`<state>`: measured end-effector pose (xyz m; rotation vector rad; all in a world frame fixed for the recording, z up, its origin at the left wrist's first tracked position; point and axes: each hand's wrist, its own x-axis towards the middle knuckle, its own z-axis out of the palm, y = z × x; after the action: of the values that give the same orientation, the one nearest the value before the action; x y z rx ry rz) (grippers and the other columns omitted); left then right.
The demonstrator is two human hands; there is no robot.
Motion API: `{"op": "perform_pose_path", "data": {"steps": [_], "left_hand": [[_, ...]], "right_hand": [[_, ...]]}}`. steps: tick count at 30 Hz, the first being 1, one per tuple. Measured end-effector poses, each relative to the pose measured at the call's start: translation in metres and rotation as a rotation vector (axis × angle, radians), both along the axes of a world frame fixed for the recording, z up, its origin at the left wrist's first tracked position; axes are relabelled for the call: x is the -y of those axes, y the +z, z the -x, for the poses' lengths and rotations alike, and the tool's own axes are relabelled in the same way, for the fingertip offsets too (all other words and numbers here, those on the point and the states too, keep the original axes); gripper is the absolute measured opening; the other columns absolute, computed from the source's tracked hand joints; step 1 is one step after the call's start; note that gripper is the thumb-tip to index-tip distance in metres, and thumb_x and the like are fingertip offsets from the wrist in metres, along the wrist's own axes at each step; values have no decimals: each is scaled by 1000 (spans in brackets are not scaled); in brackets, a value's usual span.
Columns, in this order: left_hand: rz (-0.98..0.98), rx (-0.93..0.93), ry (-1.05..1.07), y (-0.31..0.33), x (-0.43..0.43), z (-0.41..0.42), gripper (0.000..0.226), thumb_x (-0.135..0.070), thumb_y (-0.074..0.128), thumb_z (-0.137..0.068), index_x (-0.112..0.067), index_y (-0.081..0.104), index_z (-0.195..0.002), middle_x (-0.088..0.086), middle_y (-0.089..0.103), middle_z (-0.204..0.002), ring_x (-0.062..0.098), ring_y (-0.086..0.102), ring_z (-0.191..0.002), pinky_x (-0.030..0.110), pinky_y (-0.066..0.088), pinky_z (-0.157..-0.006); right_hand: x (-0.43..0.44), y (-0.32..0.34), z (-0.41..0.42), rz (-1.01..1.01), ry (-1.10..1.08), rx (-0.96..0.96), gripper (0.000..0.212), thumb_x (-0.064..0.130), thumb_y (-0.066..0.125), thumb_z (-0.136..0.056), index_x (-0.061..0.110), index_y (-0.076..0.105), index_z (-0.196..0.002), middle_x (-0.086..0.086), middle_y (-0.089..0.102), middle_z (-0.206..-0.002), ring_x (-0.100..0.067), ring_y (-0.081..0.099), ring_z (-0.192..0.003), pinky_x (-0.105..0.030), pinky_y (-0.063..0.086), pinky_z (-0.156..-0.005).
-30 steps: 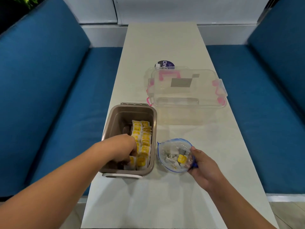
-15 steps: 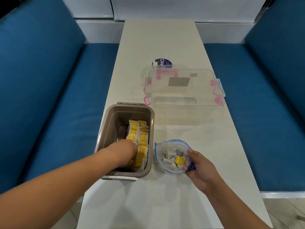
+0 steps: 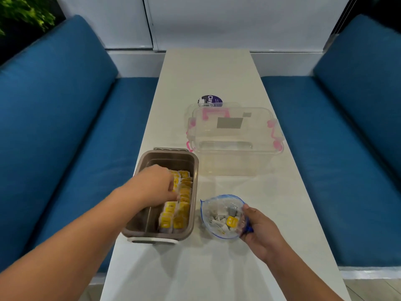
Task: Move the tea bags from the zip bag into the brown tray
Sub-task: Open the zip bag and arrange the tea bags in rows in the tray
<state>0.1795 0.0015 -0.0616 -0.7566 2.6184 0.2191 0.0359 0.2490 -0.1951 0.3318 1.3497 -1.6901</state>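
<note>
Yellow-labelled paper tea bags (image 3: 180,205) mostly fill the brown plastic tray (image 3: 196,170); left hand (image 3: 157,187) curls among them, grip unclear. Beside it, right hand (image 3: 258,229) pinches the clear blue-edged zip bag (image 3: 213,230), few left inside.

Long white tabletop (image 3: 208,70), blue benches either side. Brown tray (image 3: 194,170) on the near left, touching the left edge. Zip bag (image 3: 208,216) just right of the tray, near the middle. Clear box (image 3: 234,153) with pink latches behind both, towards the right edge. Round purple lid (image 3: 210,100) just behind the box.
</note>
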Motion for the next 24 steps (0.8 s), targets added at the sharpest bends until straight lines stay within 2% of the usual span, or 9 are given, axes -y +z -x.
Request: {"op": "perform_pose_path", "data": {"steps": [2, 6, 9, 12, 14, 16, 18, 21, 24], "left_hand": [[-13, -192, 99, 22, -9, 6, 28, -55, 66, -86, -27, 69, -87, -10, 66, -83, 11, 59, -80, 28, 48, -71], [-215, -563, 225, 36, -52, 20, 21, -48, 70, -87, -27, 70, -89, -11, 67, -80, 6, 60, -78, 24, 50, -76], [-304, -547, 178, 16, -86, 39, 30, -43, 69, -89, -25, 67, -113, -10, 66, -106, 10, 62, -96, 27, 49, -87], [-273, -449, 105, -19, -114, 58, 44, -44, 62, -93, -24, 57, -132, -2, 57, -130, 19, 53, -119, 33, 44, -100], [-259, -424, 96, -38, -127, 67, 38, -46, 56, -94, -24, 61, -124, 0, 62, -123, 23, 55, -115, 37, 47, -96], [-330, -450, 138, -50, -134, 71, 27, -44, 50, -97, -22, 63, -105, 1, 68, -104, 24, 61, -98, 35, 50, -83], [-392, -519, 200, -60, -137, 73, 23, -40, 49, -100, -22, 60, -90, -1, 68, -89, 20, 60, -85, 31, 46, -71], [-430, -615, 309, -72, -137, 74, 22, -31, 49, -100, -20, 63, -88, -3, 69, -86, 18, 62, -81, 33, 50, -74], [-489, -672, 458, -85, -137, 77, 27, -31, 45, -102, -19, 60, -82, -1, 66, -83, 20, 63, -80, 37, 53, -77]], "right_hand": [[-3, 5, 0, 30, 15, 3, 73, 30, 85, -75, -16, 55, -123, -24, 59, -108, -36, 50, -100, -50, 44, -94], [-8, 19, 6, 73, 62, -30, 59, 33, 91, -70, -4, 65, -107, -22, 62, -99, -37, 57, -93, -49, 51, -91], [-17, 34, 12, 86, 104, -72, 41, 24, 66, -98, -11, 63, -120, -27, 71, -117, -43, 69, -109, -51, 58, -92], [-25, 44, 20, 157, 125, -78, 34, 19, 52, -104, -10, 62, -116, -17, 74, -90, -27, 73, -77, -35, 60, -66], [-31, 48, 24, 211, 123, -57, 39, 21, 52, -104, -12, 62, -122, -24, 73, -104, -35, 72, -93, -45, 61, -85], [-36, 46, 28, 222, 137, -44, 43, 22, 53, -104, -12, 60, -130, -31, 65, -127, -44, 63, -119, -57, 49, -108], [-38, 47, 29, 215, 177, -82, 38, 19, 54, -104, -12, 62, -124, -30, 70, -119, -41, 68, -109, -53, 56, -99], [-39, 42, 28, 57, 190, -278, 25, 8, 68, -95, -6, 59, -113, -14, 72, -84, -22, 69, -68, -34, 56, -65], [-39, 29, 22, -143, 186, -382, 54, 14, 88, -73, 5, 59, -118, -18, 71, -102, -32, 73, -84, -42, 57, -74]]}}
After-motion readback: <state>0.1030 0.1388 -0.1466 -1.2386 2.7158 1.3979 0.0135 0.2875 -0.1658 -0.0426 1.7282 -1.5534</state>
